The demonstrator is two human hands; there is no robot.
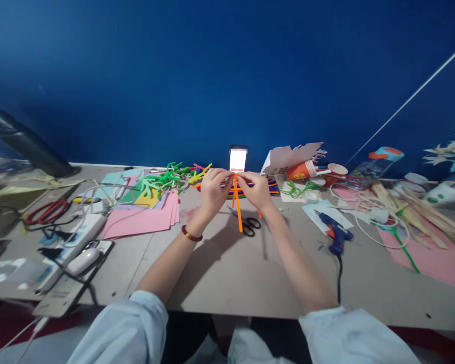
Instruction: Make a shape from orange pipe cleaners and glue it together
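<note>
My left hand [213, 191] and my right hand [255, 190] are raised over the middle of the table, fingers pinched together on the top of orange pipe cleaners [237, 208] that hang down between them. Black-handled scissors [249, 224] lie on the table [227, 273] just below the dangling ends. A bundle of coloured pipe cleaners [273, 188] lies behind my hands. A phone [238, 159] stands upright against the blue wall beyond them. A beaded bracelet is on my left wrist.
Green and yellow twisted pipe cleaners [167, 179] and pink paper sheets [140, 220] lie to the left. A blue glue gun [335, 233] with its cord lies to the right, with paper cups [301, 171], white cable, wooden sticks. A power strip [79, 235] sits far left.
</note>
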